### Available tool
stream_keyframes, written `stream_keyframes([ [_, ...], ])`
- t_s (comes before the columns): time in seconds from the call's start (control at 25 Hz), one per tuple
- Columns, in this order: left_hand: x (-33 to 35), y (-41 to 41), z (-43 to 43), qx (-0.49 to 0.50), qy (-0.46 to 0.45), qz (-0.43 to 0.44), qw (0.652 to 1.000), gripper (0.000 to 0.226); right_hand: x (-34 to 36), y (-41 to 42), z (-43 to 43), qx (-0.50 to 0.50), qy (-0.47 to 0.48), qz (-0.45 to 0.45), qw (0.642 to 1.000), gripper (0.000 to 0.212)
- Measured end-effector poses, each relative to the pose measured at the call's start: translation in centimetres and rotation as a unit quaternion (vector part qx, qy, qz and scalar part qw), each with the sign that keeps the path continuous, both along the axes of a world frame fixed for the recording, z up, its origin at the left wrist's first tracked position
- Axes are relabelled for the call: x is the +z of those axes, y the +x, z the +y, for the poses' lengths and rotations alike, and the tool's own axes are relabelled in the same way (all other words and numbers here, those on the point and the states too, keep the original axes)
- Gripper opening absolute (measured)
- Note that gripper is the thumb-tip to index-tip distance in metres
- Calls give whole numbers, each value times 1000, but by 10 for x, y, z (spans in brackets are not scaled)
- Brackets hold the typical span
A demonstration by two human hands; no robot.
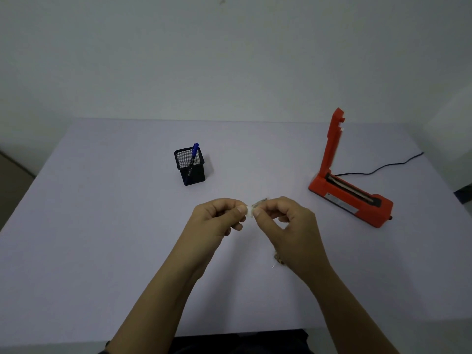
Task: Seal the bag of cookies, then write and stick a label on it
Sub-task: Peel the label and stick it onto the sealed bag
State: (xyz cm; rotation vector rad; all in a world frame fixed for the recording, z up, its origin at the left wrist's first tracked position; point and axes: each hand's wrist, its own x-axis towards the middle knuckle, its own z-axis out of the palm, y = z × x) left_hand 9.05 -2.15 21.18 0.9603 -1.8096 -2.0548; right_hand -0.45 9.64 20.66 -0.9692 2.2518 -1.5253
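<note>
right, both hands are up in front of the person, well to the left of the sealer and nearer the camera. the left hand and right hand meet almost tip to tip, fingers curled in tight, each pinching one side of a small white label. a darker sliver shows at its right edge. that could be backing paper, so this looks like peeling, though it's too small to be sure.

the sealer's arm stands straight up with nothing on the bar, and its cord trails off behind it. so sealing is not under way. whether it's already done, i can't say: the bag is only a scrap peeking from under the right wrist, left of the sealer and closer in, and its top edge is hidden.

far left of the sealer, the pen stands in the cup on the worktop. any writing on the label is unreadable from here. my read: we're in the label half of the job. sticking it onto the bag is certainly left, and perhaps the writing too.
</note>
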Motion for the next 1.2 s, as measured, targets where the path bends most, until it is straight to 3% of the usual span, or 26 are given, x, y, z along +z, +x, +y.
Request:
stream_keyframes([
  [0.24, -63, -20, -64, 41, -76, -129, 988, 13, -12, -9, 7, -30, 30, -47, 998, 15],
  [0.48, -182, -39, -119, 53, -151, -298, 941, 20, -36, -18, 15, -51, 51, -109, 991, 12],
  [0.68, -215, -38, -125, 88, -242, -336, 906, 21, -57, -26, 24, -78, 60, -138, 985, 9],
  [0.8, -204, -35, -112, 145, -285, -305, 897, 23, -67, -32, 25, -97, 46, -170, 980, 10],
  [0.88, -182, -38, -90, 147, -290, -223, 919, 22, -75, -37, 23, -104, 52, -175, 978, 11],
  [0.96, -153, -44, -53, 33, -265, -126, 956, 18, -85, -44, 22, -108, 66, -169, 977, 10],
  [1.04, -134, -50, -17, -74, -235, -62, 967, 20, -95, -50, 23, -107, 77, -165, 977, 11],
  [1.2, -137, -63, 19, -110, -183, -53, 975, 29, -113, -56, 31, -84, 94, -159, 979, 7],
])
